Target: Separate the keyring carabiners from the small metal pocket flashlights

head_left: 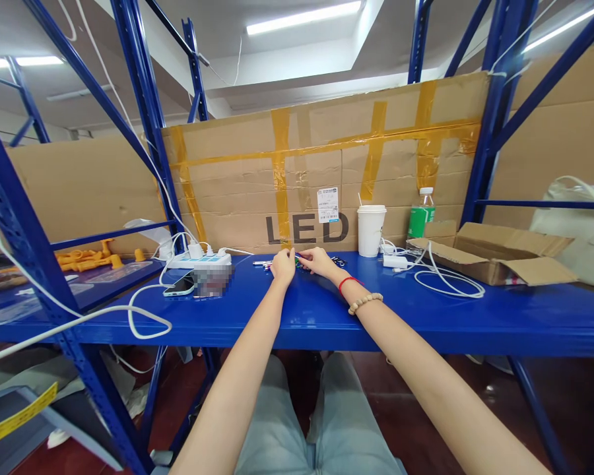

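Note:
Both my arms reach far out over the blue shelf top (327, 316). My left hand (283, 265) is curled closed, knuckles up, beside several small coloured items (264, 264) lying near the cardboard wall. My right hand (317, 260) is pinched on a small thin object that is too small to name; more small dark pieces (339, 261) lie just right of it. My right wrist wears a red string and a bead bracelet (365, 302).
A white power strip (200, 259) with cables, a phone (179, 285), a white paper cup (371, 229), a green bottle (420, 212), a white charger with cord (445, 280) and an open cardboard box (495, 254) sit on the shelf. Blue rack posts (148, 119) stand at both sides.

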The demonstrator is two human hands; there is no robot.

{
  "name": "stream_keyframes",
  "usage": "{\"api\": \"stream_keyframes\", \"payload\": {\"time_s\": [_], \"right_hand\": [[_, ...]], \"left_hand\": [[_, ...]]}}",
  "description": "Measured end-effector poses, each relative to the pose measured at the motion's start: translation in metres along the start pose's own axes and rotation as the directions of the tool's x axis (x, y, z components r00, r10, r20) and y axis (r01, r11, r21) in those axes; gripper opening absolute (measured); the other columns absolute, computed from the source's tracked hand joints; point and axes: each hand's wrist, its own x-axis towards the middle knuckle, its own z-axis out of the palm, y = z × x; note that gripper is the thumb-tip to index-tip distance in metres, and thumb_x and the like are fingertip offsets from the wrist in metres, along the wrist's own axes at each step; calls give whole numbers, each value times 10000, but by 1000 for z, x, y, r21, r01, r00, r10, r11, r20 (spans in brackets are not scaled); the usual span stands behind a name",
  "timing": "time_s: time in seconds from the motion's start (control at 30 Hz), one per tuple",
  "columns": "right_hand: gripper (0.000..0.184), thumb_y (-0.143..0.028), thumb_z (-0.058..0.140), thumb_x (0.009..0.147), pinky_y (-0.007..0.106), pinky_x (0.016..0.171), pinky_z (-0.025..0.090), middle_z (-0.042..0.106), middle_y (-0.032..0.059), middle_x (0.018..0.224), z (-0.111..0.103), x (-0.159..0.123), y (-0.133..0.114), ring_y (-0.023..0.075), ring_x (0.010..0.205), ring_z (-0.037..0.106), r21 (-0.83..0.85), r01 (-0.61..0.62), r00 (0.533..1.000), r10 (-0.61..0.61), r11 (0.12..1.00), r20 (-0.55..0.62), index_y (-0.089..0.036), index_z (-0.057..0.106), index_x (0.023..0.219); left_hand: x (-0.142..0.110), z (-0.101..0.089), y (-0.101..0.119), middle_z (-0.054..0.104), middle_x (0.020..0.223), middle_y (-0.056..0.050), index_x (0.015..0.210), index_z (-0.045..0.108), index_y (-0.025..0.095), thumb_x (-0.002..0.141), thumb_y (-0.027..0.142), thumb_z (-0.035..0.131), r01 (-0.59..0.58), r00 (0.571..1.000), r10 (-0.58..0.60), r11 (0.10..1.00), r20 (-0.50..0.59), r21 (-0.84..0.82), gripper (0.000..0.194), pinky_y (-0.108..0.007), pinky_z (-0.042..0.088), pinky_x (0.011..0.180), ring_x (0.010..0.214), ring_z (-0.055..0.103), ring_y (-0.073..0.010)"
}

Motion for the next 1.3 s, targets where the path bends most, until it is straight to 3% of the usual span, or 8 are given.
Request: {"api": "stream_keyframes", "payload": {"time_s": [0.2, 0.4, 0.53, 0.7, 0.87, 1.03, 1.17, 1.3], "right_hand": [[203, -276, 522, 764, 180, 472, 387, 601, 4, 520, -6, -6, -12, 98, 486, 528, -258, -32, 999, 28, 966, -22, -154, 622, 637], [213, -269, 477, 802, 193, 509, 365, 607, 19, 582, -8, -9, -22, 103, 512, 525, -374, -6, 998, 26, 927, 49, -147, 606, 685], [212, -295, 492, 812, 199, 529, 390, 597, 12, 603, -6, -6, -15, 94, 504, 512, -306, 12, 997, 12, 952, 75, -136, 632, 808], [245, -259, 445, 839, 195, 472, 411, 567, -1, 596, -2, 0, 1, 86, 464, 499, -187, 25, 996, -9, 982, 83, -160, 633, 960], [290, -213, 400, 845, 195, 404, 425, 515, -17, 543, 0, 2, 1, 81, 426, 459, -66, -24, 997, 29, 998, 68, -155, 618, 1027], [233, -183, 434, 827, 183, 365, 412, 532, -7, 578, 0, -1, -5, 87, 454, 475, -19, -42, 996, 43, 999, 76, -148, 605, 981], [171, -194, 444, 831, 180, 404, 396, 574, 6, 626, -3, -4, -7, 76, 442, 478, -159, -14, 993, 33, 987, 117, -144, 599, 884], [189, -221, 426, 849, 177, 476, 361, 613, 20, 673, -7, -7, -15, 71, 459, 490, -385, 9, 985, 59, 923, 164, -147, 600, 866]], "left_hand": [[1, 3, 0, 655, 925, -105, 812, 600, 216, 872, 362, 361, -74, 993, 73, 997, 91, 5, 286, -308, 397, 780, 948, 578, -243], [0, 1, 2, 656, 973, -112, 873, 642, 196, 881, 348, 321, -73, 986, 58, 994, 159, 87, 356, -303, 403, 780, 971, 573, -243], [0, 0, 2, 649, 1001, -133, 937, 652, 159, 890, 349, 279, -38, 989, 17, 989, 149, 140, 421, -297, 407, 769, 972, 576, -244], [6, 5, -4, 646, 991, -167, 922, 659, 96, 903, 308, 242, -10, 990, -1, 996, 139, 84, 468, -279, 410, 754, 945, 592, -240], [9, 6, -6, 652, 983, -154, 906, 656, 103, 908, 288, 218, -9, 993, 2, 998, 121, 58, 475, -266, 411, 748, 930, 596, -222], [5, 4, -4, 656, 983, -126, 929, 634, 150, 874, 439, 301, -60, 989, 50, 996, 139, 68, 444, -283, 415, 745, 952, 581, -233], [2, 4, -4, 651, 999, -114, 925, 630, 181, 885, 378, 292, -157, 970, 123, 975, 208, 156, 393, -301, 412, 761, 971, 573, -236], [1, 3, -3, 651, 997, -109, 917, 631, 196, 891, 377, 255, -159, 968, 114, 967, 223, 197, 418, -323, 415, 762, 970, 573, -248]]}}
